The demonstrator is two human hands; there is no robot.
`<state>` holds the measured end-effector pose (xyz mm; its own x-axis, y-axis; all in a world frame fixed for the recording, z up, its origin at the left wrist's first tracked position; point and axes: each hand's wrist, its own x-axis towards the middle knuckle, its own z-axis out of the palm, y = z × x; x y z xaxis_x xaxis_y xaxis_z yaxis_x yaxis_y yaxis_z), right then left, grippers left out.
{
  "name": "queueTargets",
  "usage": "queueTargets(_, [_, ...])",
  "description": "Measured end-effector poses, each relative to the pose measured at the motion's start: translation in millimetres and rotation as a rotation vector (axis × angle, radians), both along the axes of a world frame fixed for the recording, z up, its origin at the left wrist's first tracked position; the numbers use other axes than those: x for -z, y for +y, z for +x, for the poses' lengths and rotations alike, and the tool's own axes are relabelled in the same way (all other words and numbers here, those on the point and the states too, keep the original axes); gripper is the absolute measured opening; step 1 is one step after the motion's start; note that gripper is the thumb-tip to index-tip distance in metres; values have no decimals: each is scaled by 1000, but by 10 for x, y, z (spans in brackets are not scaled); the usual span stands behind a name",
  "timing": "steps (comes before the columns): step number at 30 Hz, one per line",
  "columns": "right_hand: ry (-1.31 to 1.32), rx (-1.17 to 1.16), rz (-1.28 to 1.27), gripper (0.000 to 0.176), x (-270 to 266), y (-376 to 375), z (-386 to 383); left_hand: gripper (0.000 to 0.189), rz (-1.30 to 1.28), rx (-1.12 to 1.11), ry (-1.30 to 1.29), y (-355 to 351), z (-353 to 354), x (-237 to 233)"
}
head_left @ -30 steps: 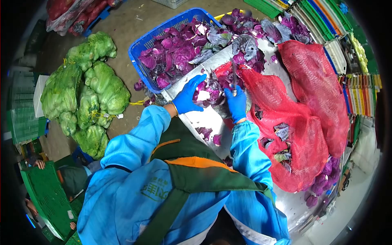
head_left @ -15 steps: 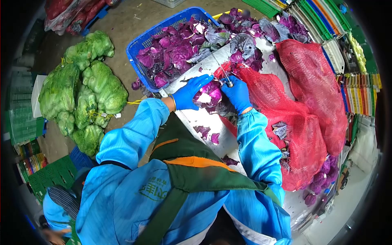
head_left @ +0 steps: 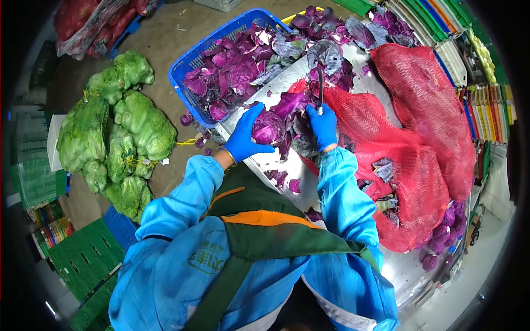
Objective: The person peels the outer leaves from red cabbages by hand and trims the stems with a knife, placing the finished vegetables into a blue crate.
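Note:
A trimmed red cabbage (head_left: 269, 129) rests in my left hand (head_left: 243, 137), with the blue-gloved fingers and thumb cupped around its left side. My right hand (head_left: 324, 128), also gloved in blue, is closed around the handle of a knife (head_left: 321, 88) whose blade points away from me. Between the hands, a loose purple outer leaf (head_left: 290, 103) lies against the cabbage. Dark outer leaves (head_left: 305, 144) sit by my right wrist. Beneath everything is a metal table (head_left: 262, 168) with scraps of leaf on it.
Beyond the table's left edge stands a blue basket (head_left: 178, 71) heaped with purple leaves. Red mesh sacks (head_left: 422, 88) cover the table's right side. Bagged green vegetables (head_left: 143, 127) lie on the floor at left. Stacked green crates (head_left: 83, 256) stand lower left.
The cabbage has shifted left and turned, and a purple leaf now hangs loose beside it. The knife has swung from slanting over the cabbage to pointing away. A person at lower left has left view.

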<state>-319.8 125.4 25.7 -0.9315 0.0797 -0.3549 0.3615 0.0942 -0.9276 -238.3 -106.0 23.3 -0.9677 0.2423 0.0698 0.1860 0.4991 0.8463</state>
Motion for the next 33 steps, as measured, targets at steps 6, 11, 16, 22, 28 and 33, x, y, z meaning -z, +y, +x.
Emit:
queueTargets(6, [89,-464,85,82,-303,-222,655,124,107,91,-3,50,-86,86])
queueTargets(11, [322,-600,533,89,-59,-259,533,131,-83,112,-59,-99,-174,126])
queueTargets(16, [261,-571,490,75,-34,-233,507,129,-24,164,-3,10,-226,154])
queueTargets(22, [351,-436,627,32,78,-256,497,117,-19,95,-47,42,-151,30])
queueTargets(28, [191,-342,178,48,245,-66,592,108,4,69,-64,-34,-173,50])
queueTargets(33, [302,-433,397,72,-174,-169,652,112,8,20,-22,39,-159,122])
